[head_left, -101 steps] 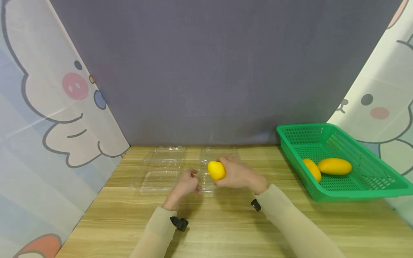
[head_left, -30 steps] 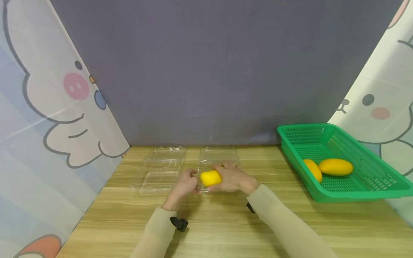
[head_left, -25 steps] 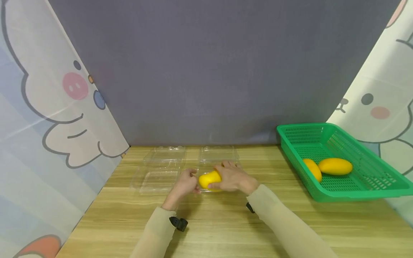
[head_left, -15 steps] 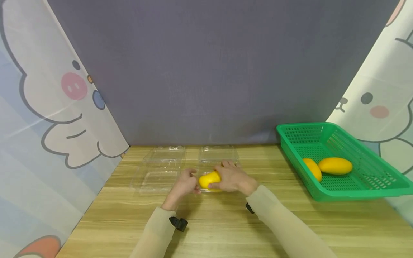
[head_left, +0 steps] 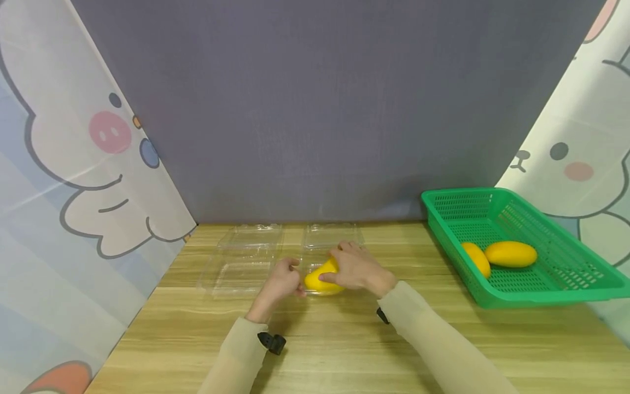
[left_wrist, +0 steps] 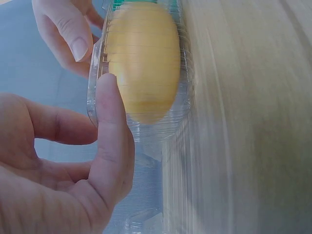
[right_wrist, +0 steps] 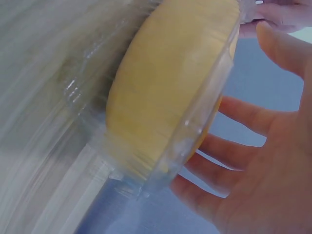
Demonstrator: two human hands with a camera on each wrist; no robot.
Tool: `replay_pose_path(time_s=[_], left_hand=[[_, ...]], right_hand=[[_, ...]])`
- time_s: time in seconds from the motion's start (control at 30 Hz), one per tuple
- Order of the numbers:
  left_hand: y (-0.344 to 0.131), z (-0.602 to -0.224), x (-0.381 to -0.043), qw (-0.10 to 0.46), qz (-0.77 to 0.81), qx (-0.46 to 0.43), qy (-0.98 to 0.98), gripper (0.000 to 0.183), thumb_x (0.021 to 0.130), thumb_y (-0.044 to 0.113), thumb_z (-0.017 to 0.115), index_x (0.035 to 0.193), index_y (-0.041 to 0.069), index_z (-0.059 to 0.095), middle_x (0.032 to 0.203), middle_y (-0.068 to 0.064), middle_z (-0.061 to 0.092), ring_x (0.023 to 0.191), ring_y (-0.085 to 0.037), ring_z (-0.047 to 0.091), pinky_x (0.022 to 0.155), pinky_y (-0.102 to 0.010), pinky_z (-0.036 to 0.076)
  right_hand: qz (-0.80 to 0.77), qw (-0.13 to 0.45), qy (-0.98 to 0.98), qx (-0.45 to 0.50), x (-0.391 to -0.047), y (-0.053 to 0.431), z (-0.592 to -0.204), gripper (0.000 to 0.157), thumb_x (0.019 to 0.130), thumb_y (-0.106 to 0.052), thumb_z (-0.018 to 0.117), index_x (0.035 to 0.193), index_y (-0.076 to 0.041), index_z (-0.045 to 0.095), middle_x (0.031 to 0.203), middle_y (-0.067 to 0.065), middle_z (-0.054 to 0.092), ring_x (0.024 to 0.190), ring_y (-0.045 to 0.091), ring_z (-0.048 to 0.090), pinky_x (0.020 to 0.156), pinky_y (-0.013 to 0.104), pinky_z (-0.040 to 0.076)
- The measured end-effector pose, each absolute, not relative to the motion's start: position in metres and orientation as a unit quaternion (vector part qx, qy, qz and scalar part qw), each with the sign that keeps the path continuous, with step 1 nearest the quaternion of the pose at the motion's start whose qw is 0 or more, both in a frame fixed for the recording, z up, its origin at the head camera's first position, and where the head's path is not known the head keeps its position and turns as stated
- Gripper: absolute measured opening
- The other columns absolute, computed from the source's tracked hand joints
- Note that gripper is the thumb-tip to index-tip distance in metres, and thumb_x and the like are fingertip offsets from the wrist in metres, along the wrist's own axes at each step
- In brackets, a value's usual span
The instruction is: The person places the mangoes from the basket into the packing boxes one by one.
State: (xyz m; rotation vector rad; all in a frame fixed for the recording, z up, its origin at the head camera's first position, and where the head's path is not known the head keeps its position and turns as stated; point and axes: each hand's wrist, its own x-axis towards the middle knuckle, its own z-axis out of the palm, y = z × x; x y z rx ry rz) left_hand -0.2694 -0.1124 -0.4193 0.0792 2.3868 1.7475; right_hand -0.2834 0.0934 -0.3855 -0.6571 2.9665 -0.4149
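Observation:
A yellow mango (head_left: 320,279) lies in the near half of the right-hand clear plastic clamshell box (head_left: 331,235), whose lid is folded back. My left hand (head_left: 281,282) pinches the box's rim at its left end; in the left wrist view, the thumb lies against the outer wall with the mango (left_wrist: 146,63) behind the clear plastic. My right hand (head_left: 359,268) is over the mango's right end. The right wrist view shows its fingers (right_wrist: 219,170) extended, their tips at the mango's (right_wrist: 156,83) upper side, and the thumb standing apart from it.
Another open clear clamshell box (head_left: 246,262) stands to the left on the wooden table (head_left: 320,350). A green basket (head_left: 521,298) at the right contains two more yellow mangoes (head_left: 511,254). A dark panel (head_left: 315,120) rises behind the boxes.
My right hand has lowered the mango from above into the right box; it has turned slightly and sits deeper, and the right fingers have loosened. The left hand has stayed at the rim.

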Motion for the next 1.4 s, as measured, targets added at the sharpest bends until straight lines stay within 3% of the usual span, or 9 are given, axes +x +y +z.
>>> replay_pose_path(time_s=[0.3, 0.87, 1.4], left_hand=[[-0.113, -0.419, -0.267, 0.091, 0.585, 0.033, 0.805, 0.058, 0.087, -0.006, 0.046, 0.142, -0.019, 0.037, 0.101, -0.027, 0.055, 0.061, -0.02, 0.061, 0.065, -0.036, 0.063], [-0.111, -0.42, -0.267, 0.09, 0.595, 0.024, 0.798, 0.058, 0.087, -0.006, 0.045, 0.143, -0.018, 0.037, 0.098, -0.026, 0.056, 0.062, -0.021, 0.06, 0.064, -0.037, 0.062], [-0.111, -0.419, -0.265, 0.078, 0.592, 0.025, 0.801, 0.057, 0.086, -0.007, 0.045, 0.141, -0.019, 0.039, 0.105, -0.029, 0.053, 0.061, -0.02, 0.059, 0.061, -0.034, 0.062]], right_hand=[[-0.164, 0.003, 0.964, -0.208, -0.289, 0.103, -0.383, 0.067, 0.094, -0.052, 0.067, 0.143, -0.008, 0.056, 0.144, 0.017, 0.052, 0.134, 0.04, 0.045, 0.111, 0.06, 0.037], [-0.212, -0.048, 0.964, -0.153, -0.303, 0.126, -0.387, 0.066, 0.097, -0.043, 0.065, 0.144, 0.001, 0.051, 0.145, 0.027, 0.048, 0.135, 0.047, 0.043, 0.114, 0.062, 0.032], [-0.261, 0.001, 0.96, -0.098, -0.313, 0.139, -0.396, 0.082, 0.098, -0.044, 0.061, 0.149, 0.014, 0.036, 0.15, 0.036, 0.039, 0.139, 0.051, 0.037, 0.115, 0.061, 0.032]])
